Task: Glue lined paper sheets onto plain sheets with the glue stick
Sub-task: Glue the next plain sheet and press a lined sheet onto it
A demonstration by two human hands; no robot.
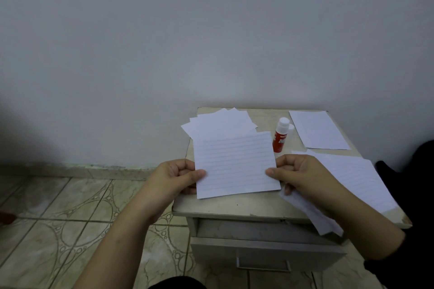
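Both hands, left hand (178, 176) and right hand (298, 175), pinch a lined sheet (236, 164) over the cabinet top (234, 206), glue stick (280, 136) upright behind, plain sheets (220, 122) at its far-left corner, tiled floor (70, 206) beside.

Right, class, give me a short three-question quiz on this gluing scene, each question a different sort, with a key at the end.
1. True or false: both hands hold the lined sheet by its side edges.
2. Multiple choice: the glue stick is A) standing on the table, B) in the right hand, C) lying on the floor.
3. Fill in: the fanned plain sheets lie at the table's far ____ corner.

Key
1. True: the left hand and right hand each pinch one side.
2. A, on the small table, with its white cap on.
3. Left.
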